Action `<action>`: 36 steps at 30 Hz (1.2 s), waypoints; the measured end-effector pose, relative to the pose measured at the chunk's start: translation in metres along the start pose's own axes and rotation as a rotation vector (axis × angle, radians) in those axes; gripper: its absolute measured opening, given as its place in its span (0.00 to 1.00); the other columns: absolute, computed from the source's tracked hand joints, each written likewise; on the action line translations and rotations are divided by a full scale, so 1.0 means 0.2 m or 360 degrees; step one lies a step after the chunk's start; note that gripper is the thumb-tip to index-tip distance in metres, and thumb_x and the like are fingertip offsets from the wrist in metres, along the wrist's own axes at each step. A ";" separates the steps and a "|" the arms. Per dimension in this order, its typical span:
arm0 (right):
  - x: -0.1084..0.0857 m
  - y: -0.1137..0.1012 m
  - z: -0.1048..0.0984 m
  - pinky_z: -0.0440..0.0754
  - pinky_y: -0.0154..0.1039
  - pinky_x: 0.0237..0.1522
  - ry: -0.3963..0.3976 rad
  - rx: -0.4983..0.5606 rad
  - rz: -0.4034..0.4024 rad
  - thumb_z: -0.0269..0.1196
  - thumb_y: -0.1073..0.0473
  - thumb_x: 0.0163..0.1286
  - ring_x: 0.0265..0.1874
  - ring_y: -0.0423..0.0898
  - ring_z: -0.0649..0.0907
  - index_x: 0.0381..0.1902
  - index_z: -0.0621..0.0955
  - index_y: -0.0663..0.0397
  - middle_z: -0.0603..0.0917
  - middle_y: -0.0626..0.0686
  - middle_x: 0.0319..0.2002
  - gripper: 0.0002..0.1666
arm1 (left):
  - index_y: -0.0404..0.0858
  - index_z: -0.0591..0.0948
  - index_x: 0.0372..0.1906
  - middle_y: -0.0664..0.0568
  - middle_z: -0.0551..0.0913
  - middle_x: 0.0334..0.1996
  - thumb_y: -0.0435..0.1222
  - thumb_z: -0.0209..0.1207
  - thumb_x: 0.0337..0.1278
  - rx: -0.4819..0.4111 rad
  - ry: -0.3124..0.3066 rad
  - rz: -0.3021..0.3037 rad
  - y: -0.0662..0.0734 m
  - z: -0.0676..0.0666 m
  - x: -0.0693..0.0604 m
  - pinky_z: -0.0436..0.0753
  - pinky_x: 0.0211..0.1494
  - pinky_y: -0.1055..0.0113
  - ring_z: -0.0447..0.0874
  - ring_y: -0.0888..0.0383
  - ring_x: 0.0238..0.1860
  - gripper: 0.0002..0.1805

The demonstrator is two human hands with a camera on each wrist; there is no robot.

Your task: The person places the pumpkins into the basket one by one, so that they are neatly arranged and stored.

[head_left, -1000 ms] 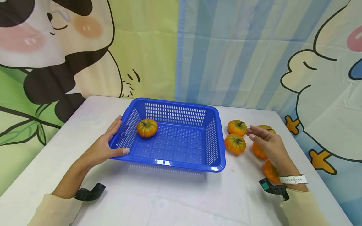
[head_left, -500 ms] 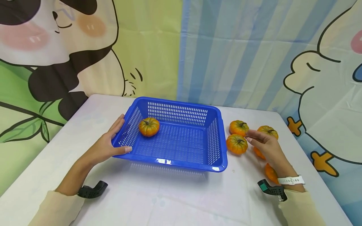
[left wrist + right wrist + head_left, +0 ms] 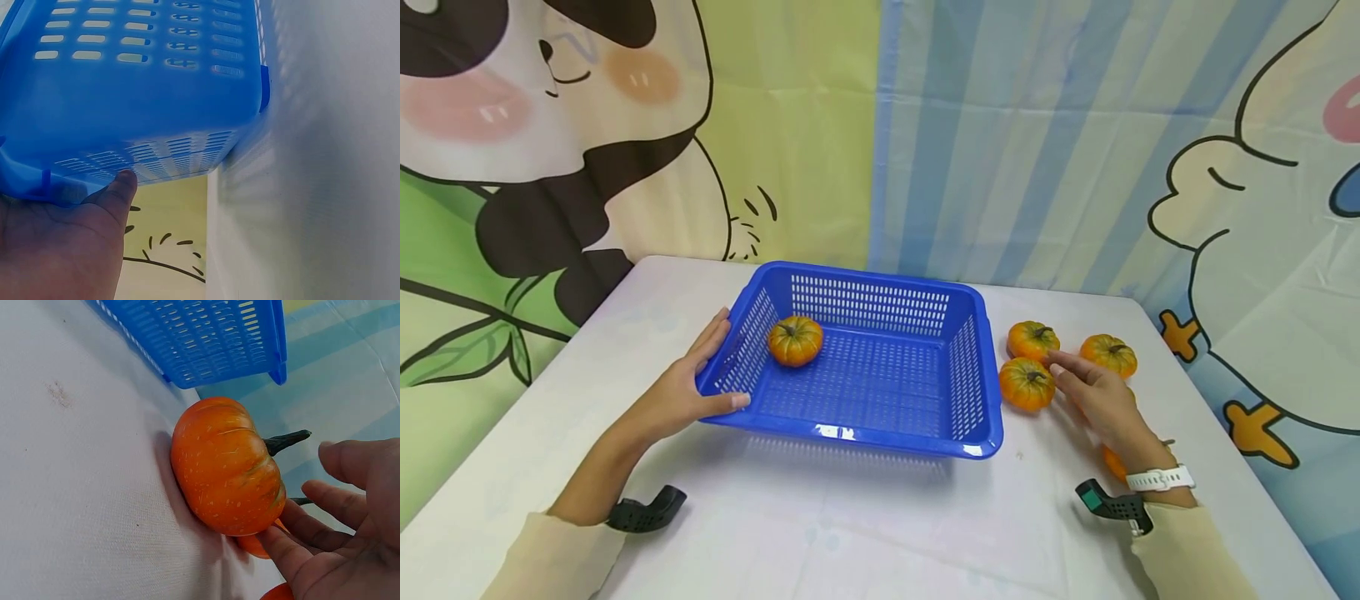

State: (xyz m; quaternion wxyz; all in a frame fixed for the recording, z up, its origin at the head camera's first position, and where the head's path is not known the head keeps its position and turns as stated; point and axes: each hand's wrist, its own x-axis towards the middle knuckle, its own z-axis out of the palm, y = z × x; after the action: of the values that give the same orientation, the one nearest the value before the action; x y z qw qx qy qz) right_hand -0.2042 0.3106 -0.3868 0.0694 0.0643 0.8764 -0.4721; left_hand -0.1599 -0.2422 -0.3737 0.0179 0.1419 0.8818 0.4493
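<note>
A blue perforated plastic basket point(image 3: 872, 443) stands on the table, one small orange pumpkin point(image 3: 795, 341) lying inside at its left. My left hand point(image 3: 681, 392) holds the basket's left front corner, thumb over the rim and fingers along the outside. To the basket's right, my right hand point(image 3: 1101, 400) reaches to a near pumpkin point(image 3: 225, 465). Its fingertips are at the pumpkin's side, the thumb apart from it near the dark stem. Another pumpkin point(image 3: 1032, 339) sits just behind that one. Further pumpkins are partly hidden by my right hand and wrist.
A pumpkin point(image 3: 1108, 356) lies beyond my right hand, and another point(image 3: 1116, 463) shows beside the wrist. The white-covered table point(image 3: 850, 533) extends in front of the basket. A printed curtain point(image 3: 955, 150) hangs behind the table.
My right hand has shifted slightly left and down toward the near pumpkin, uncovering the pumpkin at the far right. My left hand stays on the basket.
</note>
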 end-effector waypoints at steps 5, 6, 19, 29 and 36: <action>0.00 0.00 0.01 0.76 0.36 0.57 -0.0090 0.0247 -0.0047 0.46 0.35 0.74 0.58 0.56 0.76 0.73 0.63 0.58 0.66 0.61 0.69 0.42 | 0.44 0.41 0.78 0.56 0.34 0.78 0.44 0.68 0.52 0.0012 0.0005 -0.0004 0.00 0.01 0.00 0.54 0.64 0.30 0.35 0.40 0.76 0.57; 0.00 0.00 0.02 0.71 0.39 0.61 -0.0108 0.0307 -0.0052 0.43 0.35 0.76 0.65 0.56 0.71 0.73 0.62 0.60 0.64 0.61 0.70 0.42 | 0.44 0.41 0.78 0.56 0.34 0.78 0.44 0.67 0.52 0.0016 0.0006 -0.0006 0.00 0.01 0.00 0.54 0.64 0.30 0.35 0.40 0.76 0.57; 0.00 0.02 0.06 0.61 0.59 0.67 -0.0185 0.0213 -0.0118 0.48 0.50 0.79 0.69 0.61 0.62 0.73 0.62 0.61 0.59 0.64 0.72 0.32 | 0.44 0.41 0.78 0.57 0.34 0.78 0.45 0.68 0.52 0.0001 0.0002 0.0000 0.00 0.01 -0.01 0.53 0.64 0.29 0.34 0.41 0.76 0.57; 0.02 0.03 0.09 0.78 0.43 0.57 -0.0173 0.0078 -0.0085 0.61 0.50 0.71 0.63 0.58 0.70 0.73 0.65 0.54 0.68 0.60 0.69 0.36 | 0.44 0.41 0.78 0.57 0.34 0.78 0.45 0.68 0.52 0.0014 -0.0003 0.0001 0.00 0.00 -0.01 0.53 0.64 0.29 0.33 0.41 0.76 0.57; 0.03 0.03 0.09 0.79 0.40 0.54 -0.0178 0.0073 -0.0018 0.61 0.49 0.71 0.59 0.57 0.74 0.73 0.65 0.56 0.70 0.62 0.67 0.37 | 0.44 0.41 0.78 0.57 0.33 0.78 0.45 0.68 0.52 0.0014 -0.0007 -0.0001 0.00 0.00 -0.01 0.52 0.64 0.29 0.33 0.41 0.76 0.58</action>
State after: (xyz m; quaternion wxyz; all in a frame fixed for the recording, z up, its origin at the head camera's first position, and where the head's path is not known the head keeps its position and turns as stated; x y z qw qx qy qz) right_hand -0.2073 0.2986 -0.4028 0.1140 0.0345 0.8604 -0.4955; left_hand -0.1582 -0.2422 -0.3734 0.0194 0.1426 0.8839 0.4450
